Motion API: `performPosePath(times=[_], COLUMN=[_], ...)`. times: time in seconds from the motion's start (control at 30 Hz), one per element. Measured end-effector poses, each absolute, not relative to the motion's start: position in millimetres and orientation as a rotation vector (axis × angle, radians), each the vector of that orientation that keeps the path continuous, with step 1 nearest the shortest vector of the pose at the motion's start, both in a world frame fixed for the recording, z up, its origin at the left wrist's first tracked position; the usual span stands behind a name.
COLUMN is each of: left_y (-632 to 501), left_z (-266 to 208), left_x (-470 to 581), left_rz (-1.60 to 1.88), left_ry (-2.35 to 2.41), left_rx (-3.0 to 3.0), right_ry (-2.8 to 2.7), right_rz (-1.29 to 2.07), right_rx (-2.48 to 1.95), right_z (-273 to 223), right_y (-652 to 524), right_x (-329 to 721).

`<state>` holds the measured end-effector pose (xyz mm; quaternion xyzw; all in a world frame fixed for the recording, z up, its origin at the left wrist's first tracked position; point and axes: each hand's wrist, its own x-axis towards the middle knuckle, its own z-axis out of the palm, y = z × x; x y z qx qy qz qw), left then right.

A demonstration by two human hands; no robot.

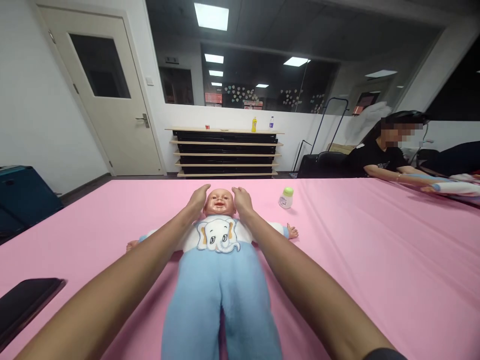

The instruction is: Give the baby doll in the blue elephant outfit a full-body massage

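A baby doll (pixel 219 202) lies face up on the pink sheet, its feet end toward me and its arms spread out. It wears a white top with an elephant face and light blue trousers (pixel 221 280). My left hand (pixel 198 199) rests along the left side of the doll's head, fingers stretched out. On the other side, my right hand (pixel 243 200) lies against the head in the same way, its fingers extended. The head sits between both palms. My forearms pass over the doll's arms and partly cover them.
A small bottle with a green cap (pixel 286 198) stands right of the doll. A dark phone-like object (pixel 28 305) lies at the left edge of the pink-covered table (pixel 356 250). At the right, another person (pixel 386 155) leans over a second doll (pixel 452 188). Shelving (pixel 227 154) stands behind.
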<state>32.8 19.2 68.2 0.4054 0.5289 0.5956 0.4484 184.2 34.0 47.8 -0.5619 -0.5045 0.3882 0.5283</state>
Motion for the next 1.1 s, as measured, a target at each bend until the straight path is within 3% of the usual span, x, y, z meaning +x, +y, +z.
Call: performPosePath(times=[0.17,0.33,0.5,0.7,0.9,1.1], left_y=[39.2,41.8,42.0,41.3,19.6,-13.3], left_z=[45.1,24.8,18.9,34.7,66.6,103.0], left_x=[36.9,34.2,36.1,30.0,35.8,109.3], left_rz=[1.229,1.391,1.485,1.501,1.746,1.787], left_ry=[1.165,0.942,1.082,1.32,1.451,1.114], left_rx=[0.829,0.674,0.751,1.053,1.383,1.285], right_ry=[-1.355,-1.492,-1.505,-1.498,-1.553,-1.479], right_rz=[1.025,0.88,0.917,0.848,0.622,0.428], right_rx=[-1.278,-1.195,-1.187,-1.228,-1.233,-1.295], right_z=[23.5,19.8,18.9,32.2,46.7,34.9], right_y=[66.8,67.0,64.2,44.5,3.0,-13.8], right_x=[167.4,165.8,163.6,196.9,279.8,343.0])
